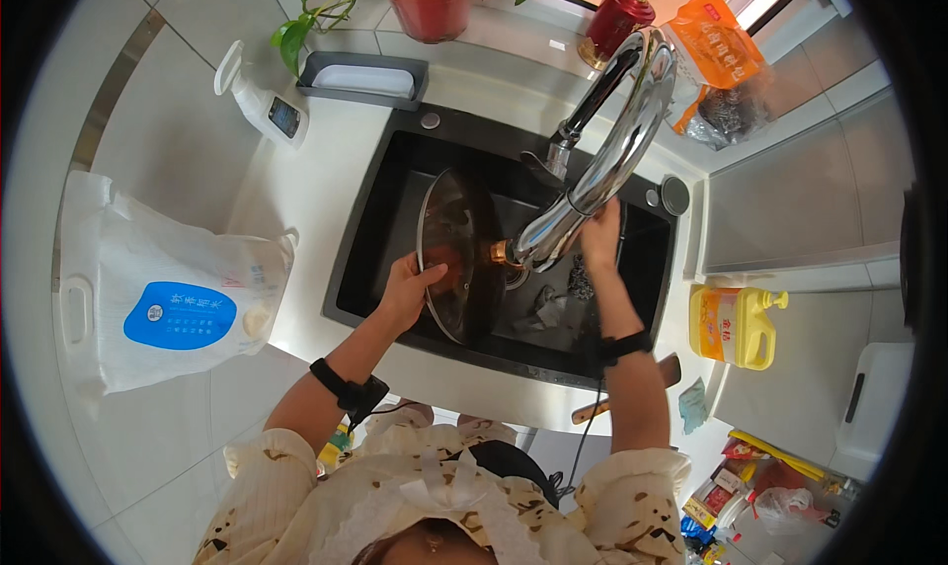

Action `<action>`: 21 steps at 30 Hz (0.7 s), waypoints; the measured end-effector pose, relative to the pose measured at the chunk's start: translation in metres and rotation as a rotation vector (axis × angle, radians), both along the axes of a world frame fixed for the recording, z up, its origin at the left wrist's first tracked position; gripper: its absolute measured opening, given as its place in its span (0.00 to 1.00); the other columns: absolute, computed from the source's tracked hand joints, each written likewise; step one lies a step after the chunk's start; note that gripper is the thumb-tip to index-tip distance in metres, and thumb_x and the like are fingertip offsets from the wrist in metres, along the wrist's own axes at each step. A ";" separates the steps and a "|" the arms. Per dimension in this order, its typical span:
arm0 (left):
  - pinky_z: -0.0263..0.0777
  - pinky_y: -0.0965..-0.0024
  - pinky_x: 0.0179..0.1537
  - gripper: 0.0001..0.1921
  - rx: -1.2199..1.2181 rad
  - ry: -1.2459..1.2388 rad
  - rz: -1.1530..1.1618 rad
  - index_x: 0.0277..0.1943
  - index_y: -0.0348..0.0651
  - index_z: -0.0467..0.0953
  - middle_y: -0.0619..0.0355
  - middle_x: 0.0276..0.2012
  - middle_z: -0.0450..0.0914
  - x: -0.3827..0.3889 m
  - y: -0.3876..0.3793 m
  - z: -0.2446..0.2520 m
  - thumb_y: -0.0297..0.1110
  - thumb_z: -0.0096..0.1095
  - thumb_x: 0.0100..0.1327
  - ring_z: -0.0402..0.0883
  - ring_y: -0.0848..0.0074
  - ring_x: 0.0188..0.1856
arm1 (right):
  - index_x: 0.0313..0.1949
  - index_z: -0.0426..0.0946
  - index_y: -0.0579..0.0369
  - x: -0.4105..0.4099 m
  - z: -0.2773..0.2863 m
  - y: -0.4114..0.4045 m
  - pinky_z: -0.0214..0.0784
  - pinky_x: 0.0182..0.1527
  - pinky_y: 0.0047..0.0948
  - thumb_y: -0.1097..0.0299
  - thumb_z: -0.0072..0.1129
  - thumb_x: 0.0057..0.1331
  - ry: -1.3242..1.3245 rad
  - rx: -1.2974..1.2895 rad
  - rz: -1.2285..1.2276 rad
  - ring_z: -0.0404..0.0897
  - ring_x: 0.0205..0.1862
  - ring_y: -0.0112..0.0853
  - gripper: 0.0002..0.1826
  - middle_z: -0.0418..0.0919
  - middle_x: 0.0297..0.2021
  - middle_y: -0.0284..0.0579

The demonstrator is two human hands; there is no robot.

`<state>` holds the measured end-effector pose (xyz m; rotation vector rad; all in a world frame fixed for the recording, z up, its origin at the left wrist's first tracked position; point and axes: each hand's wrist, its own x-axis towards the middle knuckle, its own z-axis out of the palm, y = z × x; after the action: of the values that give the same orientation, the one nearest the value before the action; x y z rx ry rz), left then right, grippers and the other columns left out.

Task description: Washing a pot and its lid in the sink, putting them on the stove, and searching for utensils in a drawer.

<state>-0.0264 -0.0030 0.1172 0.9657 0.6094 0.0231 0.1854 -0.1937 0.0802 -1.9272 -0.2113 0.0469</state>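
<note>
My left hand [406, 292] grips the rim of a glass pot lid [463, 298], its thumb over the edge. The lid is tilted on its side inside the black sink [370, 217], its dome towards the right. Just above the lid hangs the end of the chrome faucet [621, 157]; a copper-coloured piece there may belong to either. My right hand [601, 235] reaches into the sink's right side, its fingers partly behind the faucet; what it touches is hidden. Below it lie a dark mesh scrubber [580, 277] and a crumpled grey scrap [550, 309].
A white rice bag [178, 291] and spray bottle [266, 109] stand left. Behind the sink are a grey tray [363, 80], potted plant [429, 9], red bottle [618, 17] and orange packet [715, 43]. Rightward are a yellow jug [733, 328] and wooden-handled utensil [591, 411].
</note>
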 end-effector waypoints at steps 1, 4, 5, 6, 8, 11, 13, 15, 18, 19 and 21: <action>0.72 0.72 0.41 0.12 -0.008 0.019 -0.025 0.44 0.33 0.69 0.54 0.38 0.76 -0.002 0.005 0.000 0.22 0.51 0.56 0.77 0.74 0.38 | 0.54 0.59 0.58 0.004 0.025 0.008 0.65 0.36 0.26 0.73 0.53 0.55 -0.144 0.024 0.061 0.71 0.33 0.29 0.26 0.69 0.37 0.44; 0.73 0.72 0.41 0.10 -0.033 0.045 -0.038 0.43 0.33 0.69 0.54 0.37 0.76 0.000 0.006 0.003 0.22 0.50 0.56 0.77 0.74 0.38 | 0.56 0.57 0.57 0.011 0.069 0.028 0.61 0.45 0.28 0.60 0.50 0.60 -0.107 -0.024 0.332 0.70 0.40 0.30 0.27 0.71 0.43 0.43; 0.73 0.72 0.40 0.10 -0.052 0.045 -0.023 0.42 0.32 0.69 0.54 0.36 0.76 0.003 0.005 0.003 0.23 0.50 0.57 0.77 0.74 0.37 | 0.53 0.63 0.58 0.031 0.038 0.027 0.64 0.40 0.25 0.60 0.48 0.61 -0.131 -0.106 0.410 0.72 0.36 0.28 0.23 0.73 0.41 0.43; 0.73 0.72 0.40 0.10 -0.050 0.048 -0.028 0.42 0.32 0.69 0.54 0.36 0.76 0.006 0.003 0.001 0.23 0.50 0.57 0.77 0.74 0.37 | 0.50 0.66 0.58 0.043 0.013 0.031 0.64 0.35 0.25 0.60 0.47 0.62 -0.142 -0.108 0.425 0.73 0.32 0.26 0.20 0.74 0.36 0.43; 0.73 0.72 0.41 0.11 -0.107 0.030 0.017 0.43 0.33 0.69 0.54 0.37 0.76 0.006 0.002 -0.004 0.23 0.50 0.57 0.77 0.73 0.38 | 0.47 0.69 0.59 0.046 -0.002 0.038 0.65 0.31 0.24 0.61 0.47 0.62 -0.147 -0.105 0.446 0.73 0.28 0.25 0.17 0.75 0.31 0.44; 0.73 0.71 0.42 0.11 -0.141 0.028 0.041 0.44 0.34 0.69 0.54 0.38 0.76 0.004 0.001 -0.009 0.22 0.51 0.56 0.76 0.73 0.39 | 0.41 0.72 0.60 0.027 0.001 0.054 0.65 0.24 0.25 0.64 0.47 0.62 -0.037 0.115 0.356 0.73 0.22 0.26 0.13 0.75 0.23 0.45; 0.72 0.71 0.42 0.12 -0.139 0.037 0.042 0.44 0.34 0.69 0.54 0.38 0.76 0.004 -0.001 -0.013 0.22 0.51 0.56 0.76 0.73 0.39 | 0.38 0.72 0.60 0.021 0.006 0.055 0.64 0.22 0.26 0.65 0.48 0.61 -0.125 0.069 0.342 0.74 0.20 0.28 0.12 0.74 0.20 0.47; 0.72 0.71 0.42 0.12 -0.139 0.040 0.037 0.44 0.34 0.69 0.54 0.38 0.76 0.006 -0.005 -0.016 0.22 0.51 0.56 0.76 0.73 0.39 | 0.36 0.72 0.61 0.019 0.014 0.051 0.64 0.21 0.26 0.66 0.49 0.61 -0.150 -0.012 0.357 0.74 0.18 0.29 0.10 0.73 0.18 0.47; 0.72 0.71 0.42 0.12 -0.189 0.065 0.055 0.44 0.34 0.69 0.54 0.38 0.76 0.010 -0.013 -0.020 0.22 0.51 0.56 0.76 0.73 0.39 | 0.32 0.70 0.62 0.021 0.012 0.047 0.63 0.23 0.30 0.67 0.45 0.61 -0.163 -0.092 0.401 0.73 0.21 0.32 0.10 0.73 0.20 0.46; 0.72 0.71 0.42 0.12 -0.200 0.068 0.055 0.45 0.34 0.69 0.54 0.38 0.76 0.010 -0.015 -0.023 0.22 0.51 0.56 0.76 0.73 0.39 | 0.29 0.69 0.63 0.021 0.012 0.047 0.63 0.26 0.33 0.66 0.42 0.61 -0.108 -0.171 0.410 0.73 0.25 0.35 0.12 0.73 0.22 0.46; 0.72 0.71 0.42 0.12 -0.210 0.073 0.054 0.45 0.34 0.69 0.54 0.38 0.76 0.010 -0.018 -0.028 0.22 0.51 0.56 0.76 0.73 0.39 | 0.29 0.70 0.62 0.019 0.017 0.046 0.64 0.26 0.35 0.67 0.42 0.61 -0.165 -0.188 0.444 0.74 0.25 0.40 0.11 0.73 0.22 0.48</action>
<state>-0.0161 -0.0210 0.0895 0.7489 0.6910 -0.0276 0.2042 -0.1479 0.0968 -2.0380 -0.7663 0.2085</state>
